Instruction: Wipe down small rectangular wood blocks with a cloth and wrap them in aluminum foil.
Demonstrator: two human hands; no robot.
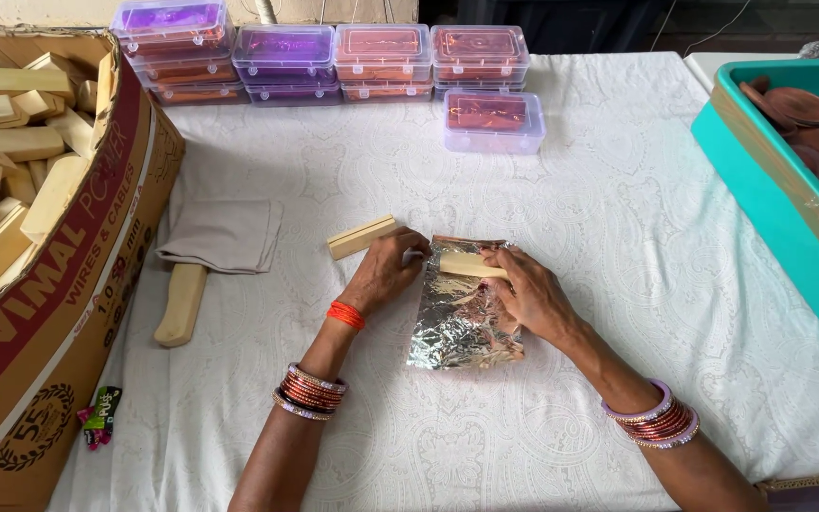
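Nearest you, your two forearms come up from the bottom edge, each ringed with a stack of bangles, and your left wrist also carries an orange thread band (345, 315). Your left hand (386, 270) rests palm down at the middle of the counter (618, 237), its fingers (413, 245) curled onto the left edge of a crumpled sheet of silver foil (459, 322). Your right hand (528, 289) lies over the foil's right side, fingers closed lightly on a small wooden block (469, 265) that sits on the upper part of the foil, pinned flat against it. Whether the left fingers actually pinch the foil or only press it down, you cannot tell.

Just at ten o'clock from your left hand lies a second wooden block (360, 237), tilted, touching nothing but the white patterned cloth. Farther out at nine o'clock, a folded grey cloth (222, 235) covers the top of a wooden paddle (180, 305). At the far left stands a large cardboard carton (59, 284) heaped with more wooden blocks. At twelve o'clock, clear plastic lidded boxes (381, 59) are stacked in a row, with one more box (493, 121) set in front. At two o'clock, a teal tub (760, 180) holds brown clay dishes.
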